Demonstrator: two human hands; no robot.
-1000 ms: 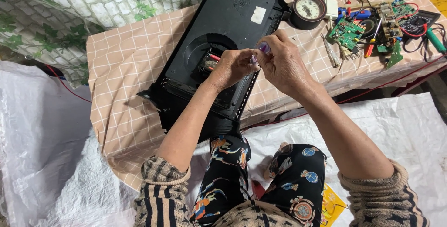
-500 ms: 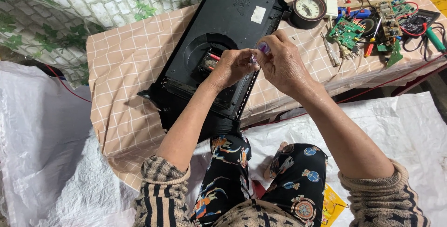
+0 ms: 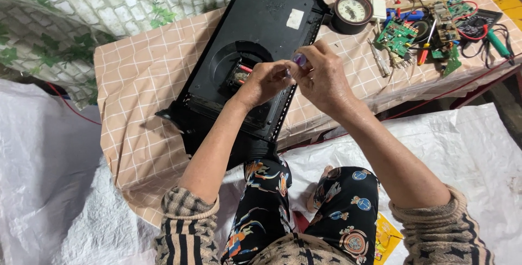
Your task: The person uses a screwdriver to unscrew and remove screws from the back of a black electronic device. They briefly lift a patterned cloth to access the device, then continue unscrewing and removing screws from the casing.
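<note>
While both hands pinch a purple-tipped tool [image 3: 299,58], a white rectangular label [image 3: 294,19] sits beyond.

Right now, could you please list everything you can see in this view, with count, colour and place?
Black casing: one, black, lying across the table, round recess with wires.
Small purple-tipped tool: one, pinched between both hands.
Table: one, beige checked cloth.
Round gauge: one, dark rim, pale dial, right of casing.
Circuit boards: several, green, far right.
Screwdrivers: a few, among the boards.
White sheet: one, on the floor.
Left hand: over the casing, pinching the tool.
Right hand: gripping the tool.
</note>
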